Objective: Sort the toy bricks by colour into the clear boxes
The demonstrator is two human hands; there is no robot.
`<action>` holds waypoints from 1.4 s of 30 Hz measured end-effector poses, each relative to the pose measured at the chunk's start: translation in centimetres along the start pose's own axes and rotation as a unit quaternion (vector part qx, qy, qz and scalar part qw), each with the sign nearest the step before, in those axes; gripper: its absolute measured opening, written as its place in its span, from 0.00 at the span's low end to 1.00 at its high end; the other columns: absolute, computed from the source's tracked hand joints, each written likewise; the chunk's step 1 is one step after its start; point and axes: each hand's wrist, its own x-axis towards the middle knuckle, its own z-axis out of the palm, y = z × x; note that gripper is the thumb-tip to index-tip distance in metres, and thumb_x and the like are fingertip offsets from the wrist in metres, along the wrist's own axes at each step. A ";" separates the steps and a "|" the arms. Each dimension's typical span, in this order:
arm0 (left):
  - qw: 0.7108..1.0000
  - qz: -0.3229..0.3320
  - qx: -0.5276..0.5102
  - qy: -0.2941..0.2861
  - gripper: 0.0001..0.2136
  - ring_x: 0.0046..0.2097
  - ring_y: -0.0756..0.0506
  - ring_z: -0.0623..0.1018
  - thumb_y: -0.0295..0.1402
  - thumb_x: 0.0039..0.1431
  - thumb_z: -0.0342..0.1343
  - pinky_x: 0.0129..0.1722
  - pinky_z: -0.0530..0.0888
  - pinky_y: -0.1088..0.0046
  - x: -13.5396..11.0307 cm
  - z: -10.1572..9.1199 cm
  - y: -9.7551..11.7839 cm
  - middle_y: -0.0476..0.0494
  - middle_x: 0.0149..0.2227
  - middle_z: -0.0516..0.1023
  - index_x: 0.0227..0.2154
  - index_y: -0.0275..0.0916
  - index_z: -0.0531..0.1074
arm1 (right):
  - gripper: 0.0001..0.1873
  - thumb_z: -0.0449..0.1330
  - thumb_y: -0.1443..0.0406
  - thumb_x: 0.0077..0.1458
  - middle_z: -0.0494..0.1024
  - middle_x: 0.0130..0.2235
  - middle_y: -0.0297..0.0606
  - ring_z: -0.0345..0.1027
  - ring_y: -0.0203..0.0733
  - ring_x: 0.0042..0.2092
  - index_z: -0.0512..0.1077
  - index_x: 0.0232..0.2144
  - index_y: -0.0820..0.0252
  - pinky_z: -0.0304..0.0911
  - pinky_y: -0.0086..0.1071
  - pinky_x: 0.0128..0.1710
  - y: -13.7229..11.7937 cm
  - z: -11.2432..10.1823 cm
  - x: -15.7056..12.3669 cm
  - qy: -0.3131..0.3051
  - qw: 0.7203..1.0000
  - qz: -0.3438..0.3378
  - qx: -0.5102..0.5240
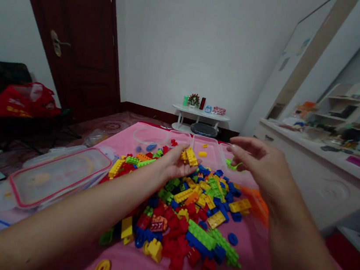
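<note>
- Up top, the single brick [191, 157]: yellow.
- The brick pile [189, 216]: red, blue, yellow, green and orange, all jumbled.
- The cloth [136, 268] under it: plain pink.
- The lid [58, 176]: clear, with a pink-red rim.
- The round piece [102, 269] up front: yellow.
- The door [77, 28]: dark red-brown.
- The bag [21, 101]: red, with yellow print.
- The small table [199, 112]: white.

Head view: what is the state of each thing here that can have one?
left hand, shut on the yellow brick.
right hand, fingers spread above a green piece; grip unclear.
door, shut.
clear boxes, open, few pieces inside.
lid, off, lying left of the pile.
brick pile, loose, colours mixed.
</note>
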 end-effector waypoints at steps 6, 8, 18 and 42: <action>0.966 0.165 0.180 0.083 0.22 0.39 0.45 0.75 0.47 0.61 0.41 0.35 0.75 0.69 7.9 4.1 5.2 0.37 0.39 0.72 0.47 0.32 0.61 | 0.17 0.63 0.57 0.44 0.75 0.26 0.36 0.67 0.34 0.23 0.74 0.35 0.61 0.63 0.27 0.21 0.8 -0.5 0.1 0.045 0.999 -0.015 0.008; 0.956 0.191 0.207 0.085 0.28 0.49 0.40 0.70 0.52 0.58 0.45 0.41 0.73 0.64 9.4 4.6 6.0 0.33 0.50 0.67 0.51 0.34 0.58 | 0.18 0.62 0.56 0.44 0.75 0.26 0.37 0.67 0.35 0.23 0.73 0.36 0.62 0.63 0.28 0.21 1.2 -0.3 0.2 0.041 0.999 -0.015 -0.010; 0.783 0.307 0.539 0.050 0.19 0.43 0.44 0.73 0.39 0.52 0.55 0.38 0.71 0.70 3.2 0.0 4.6 0.38 0.42 0.75 0.45 0.33 0.71 | 0.18 0.58 0.57 0.48 0.78 0.38 0.44 0.70 0.46 0.40 0.74 0.39 0.59 0.62 0.36 0.37 5.2 1.9 0.4 -0.120 0.895 0.038 -0.429; 0.544 0.343 0.729 0.233 0.22 0.41 0.45 0.75 0.37 0.45 0.59 0.40 0.68 0.72 -1.7 -7.8 0.3 0.46 0.39 0.78 0.46 0.43 0.71 | 0.10 0.58 0.59 0.44 0.75 0.32 0.37 0.68 0.42 0.34 0.68 0.30 0.57 0.47 0.29 0.25 4.9 4.6 -1.1 -0.146 0.836 0.030 -0.528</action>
